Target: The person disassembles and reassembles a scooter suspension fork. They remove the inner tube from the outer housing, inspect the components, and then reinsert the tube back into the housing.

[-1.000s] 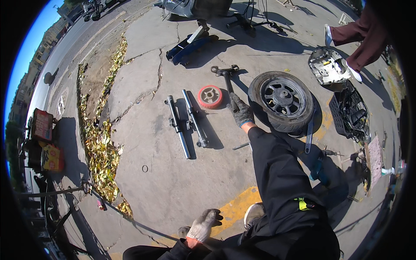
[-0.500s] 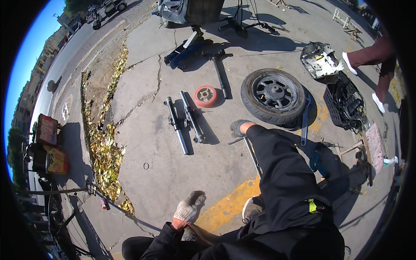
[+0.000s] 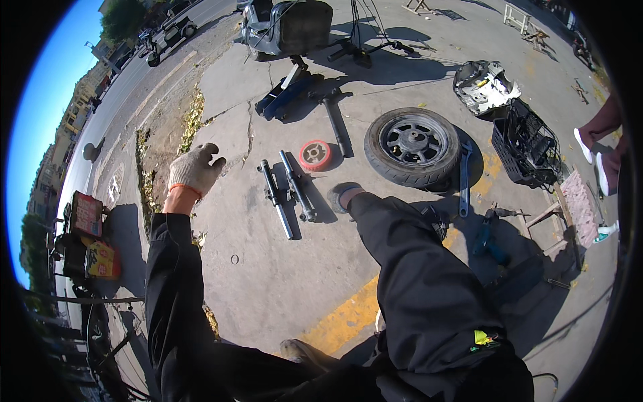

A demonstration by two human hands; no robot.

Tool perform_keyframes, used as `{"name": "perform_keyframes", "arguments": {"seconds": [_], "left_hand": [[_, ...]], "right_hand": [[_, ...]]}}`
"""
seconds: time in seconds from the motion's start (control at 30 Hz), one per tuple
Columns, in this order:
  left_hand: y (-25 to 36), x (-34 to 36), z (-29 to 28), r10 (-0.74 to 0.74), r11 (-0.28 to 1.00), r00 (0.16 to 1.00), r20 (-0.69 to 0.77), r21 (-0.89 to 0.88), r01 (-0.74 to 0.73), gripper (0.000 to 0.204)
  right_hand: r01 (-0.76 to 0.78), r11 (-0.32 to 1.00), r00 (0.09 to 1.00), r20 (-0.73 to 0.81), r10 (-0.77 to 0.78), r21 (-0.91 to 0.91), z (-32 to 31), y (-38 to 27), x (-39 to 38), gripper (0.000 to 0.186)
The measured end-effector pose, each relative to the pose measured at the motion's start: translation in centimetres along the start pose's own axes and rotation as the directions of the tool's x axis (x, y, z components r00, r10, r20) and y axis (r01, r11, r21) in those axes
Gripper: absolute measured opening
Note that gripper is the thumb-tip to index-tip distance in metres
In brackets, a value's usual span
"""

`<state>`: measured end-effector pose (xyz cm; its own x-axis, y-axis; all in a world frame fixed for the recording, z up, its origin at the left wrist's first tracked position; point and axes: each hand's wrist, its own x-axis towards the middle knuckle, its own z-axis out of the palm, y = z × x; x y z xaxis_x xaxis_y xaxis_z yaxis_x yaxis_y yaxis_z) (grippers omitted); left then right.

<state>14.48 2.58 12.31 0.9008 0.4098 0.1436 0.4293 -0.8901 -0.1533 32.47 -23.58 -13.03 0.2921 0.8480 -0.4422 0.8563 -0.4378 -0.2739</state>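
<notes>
My left hand (image 3: 195,169), in a cream knitted glove, is raised over the pavement at the left. Its fingers are bent, with the thumb apart, and nothing shows in them. My right hand (image 3: 340,196), in a grey glove, is low over the ground, just right of two fork tubes; its fingers are hidden from view. The silver fork tube (image 3: 276,199) and the darker fork tube (image 3: 297,186) lie side by side. Just beyond them is a small red-rimmed wheel (image 3: 315,155). A large tyred wheel (image 3: 412,147) lies flat beyond my right hand.
A blue wrench (image 3: 465,181) lies beside the big wheel, and a teal power drill (image 3: 489,241) in shadow. At the right are a black crate (image 3: 526,151) and a person's legs (image 3: 606,147). Ahead stand a blue jack (image 3: 284,99) and a scooter body (image 3: 288,30). A ring (image 3: 234,258) lies left.
My left hand has risen forward and left from near my feet. My right hand has shifted left toward the fork tubes; the long metal rod beside it no longer shows.
</notes>
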Motion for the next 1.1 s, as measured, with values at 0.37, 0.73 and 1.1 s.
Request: {"name": "perform_keyframes", "arguments": {"seconds": [0.37,0.73,1.1], "left_hand": [[7.5,-25.3,-7.5,0.117,0.896,0.588,0.8,-0.341,0.285,0.032],[9.4,-23.2,-5.6,0.2,0.958,0.631,0.749,-0.284,0.035,0.049],[11.9,-17.1,3.0,0.455,0.889,0.606,0.653,-0.364,-0.277,0.047]], "right_hand": [[-0.242,0.968,0.963,-0.111,0.247,0.061,0.9,3.2,4.0,0.032],[0.067,0.997,0.996,0.061,-0.069,0.035,-4.2,-5.3,-1.0,0.029],[-0.311,0.925,0.923,-0.301,0.239,-0.219,2.6,8.7,-2.7,0.033]]}}
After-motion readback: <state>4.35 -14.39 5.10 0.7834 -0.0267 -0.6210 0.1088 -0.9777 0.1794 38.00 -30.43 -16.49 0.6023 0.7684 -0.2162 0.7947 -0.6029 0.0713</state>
